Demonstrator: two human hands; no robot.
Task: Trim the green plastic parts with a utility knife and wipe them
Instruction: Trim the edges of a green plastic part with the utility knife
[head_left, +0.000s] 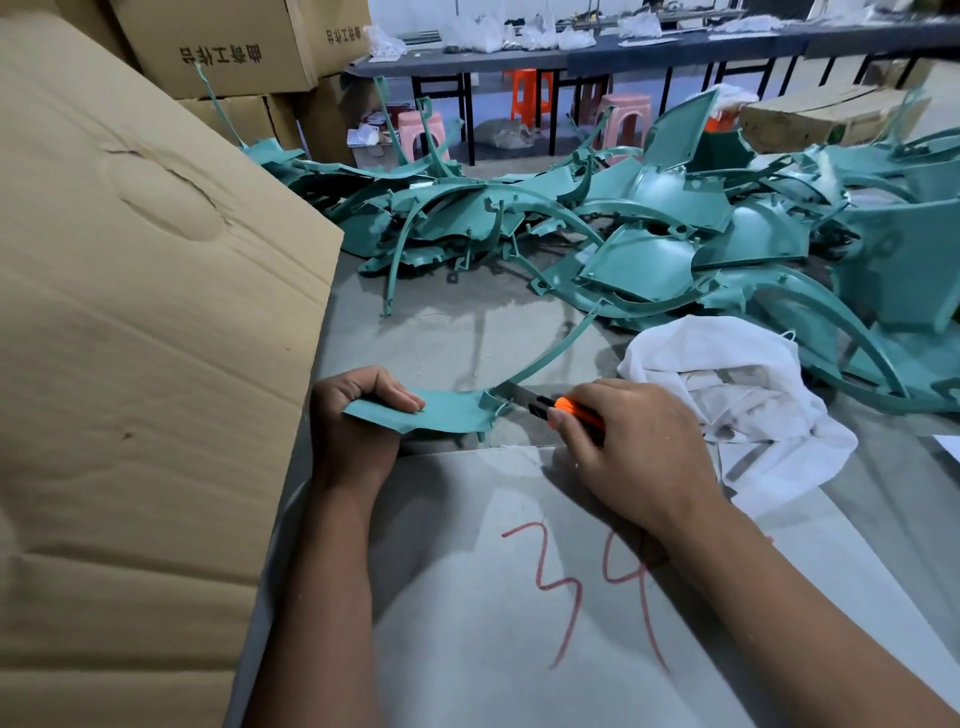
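My left hand (358, 415) grips the flat wide end of a green plastic part (452, 410), whose thin curved arm sweeps up and to the right across the table. My right hand (634, 441) holds an orange utility knife (556, 405), thumb on its top. The knife's blade touches a raised tab on the part. A white cloth (727, 395) lies crumpled just right of my right hand.
A large pile of green plastic parts (649, 234) covers the far and right side of the grey table (441, 332). A tall cardboard box (130, 312) stands close on the left. A grey sheet with red "34" (571, 597) lies under my forearms. Stools and benches stand beyond.
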